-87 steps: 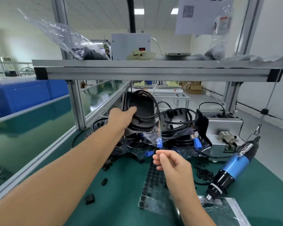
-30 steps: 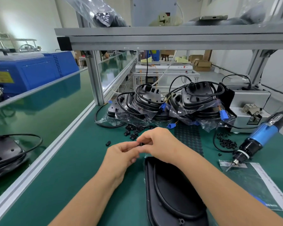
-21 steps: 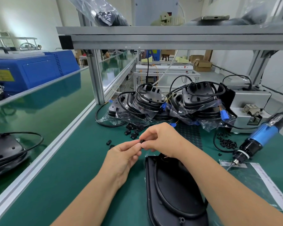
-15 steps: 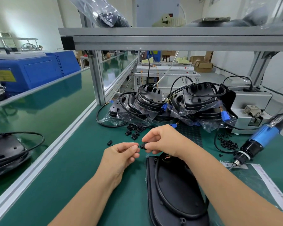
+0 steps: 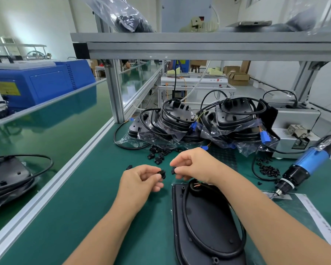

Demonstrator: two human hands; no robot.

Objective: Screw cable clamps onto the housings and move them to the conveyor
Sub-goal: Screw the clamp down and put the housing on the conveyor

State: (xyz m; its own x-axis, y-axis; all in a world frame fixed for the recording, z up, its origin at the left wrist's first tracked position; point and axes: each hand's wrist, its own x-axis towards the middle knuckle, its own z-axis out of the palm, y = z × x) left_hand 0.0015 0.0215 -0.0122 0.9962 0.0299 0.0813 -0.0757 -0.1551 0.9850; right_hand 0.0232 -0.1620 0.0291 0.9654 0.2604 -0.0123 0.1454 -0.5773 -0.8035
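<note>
The left hand (image 5: pixel 141 181) pinches a small black plastic cable clamp (image 5: pixel 162 174) between thumb and forefinger, and the right hand (image 5: pixel 194 166) pinches a second small black piece (image 5: pixel 173 170) the same way. The two pieces sit just apart, facing each other, probably so that one clamp is sorted out before it goes onto the housing. Both hands hover above the green bench mat (image 5: pixel 96 188), fingers curled, with the wrists angled inward and the forearms coming in from the near edge.

Directly below the right wrist lies the flat black oval housing (image 5: pixel 203 222) with its black cable looped round the rim, placed close for fitting. A loose heap of black clamps (image 5: pixel 158 153) lies just beyond the hands. Farther off are stacked housings in clear bags (image 5: pixel 199 123). To the right, a blue electric screwdriver (image 5: pixel 304 169) hangs tip-down within reach. The green conveyor belt (image 5: pixel 46 123) runs along the left, carrying a black housing (image 5: pixel 6 175).
</note>
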